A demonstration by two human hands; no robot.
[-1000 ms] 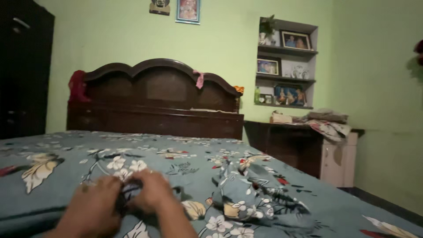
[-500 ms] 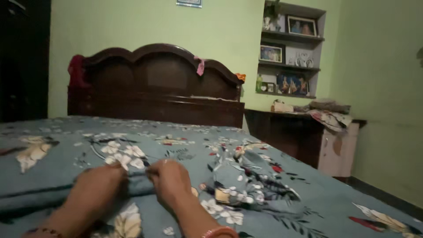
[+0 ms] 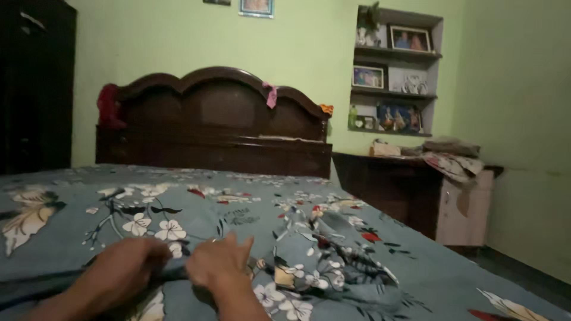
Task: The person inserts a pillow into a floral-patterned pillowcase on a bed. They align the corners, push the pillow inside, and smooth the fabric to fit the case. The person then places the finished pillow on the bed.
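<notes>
Floral blue-grey bedsheet [image 3: 196,205] covers most of mattress, far half toward dark wooden headboard [image 3: 214,119] lying flat; rumpled bunch [image 3: 330,255] near right edge not yet smoothed; left hand [image 3: 122,273] and right hand [image 3: 220,264] side by side at near edge, both pinching fold of sheet

left hand [image 3: 122,274]: fingertips are being hidden in a fold of the floral bedsheet [image 3: 250,208]; grip cannot be told
right hand [image 3: 219,266]: forearm is being cut off by bottom edge
wardrobe [image 3: 33,89]: is being cropped at left edge
shelf photos [image 3: 410,39]: too small to be made out
</notes>
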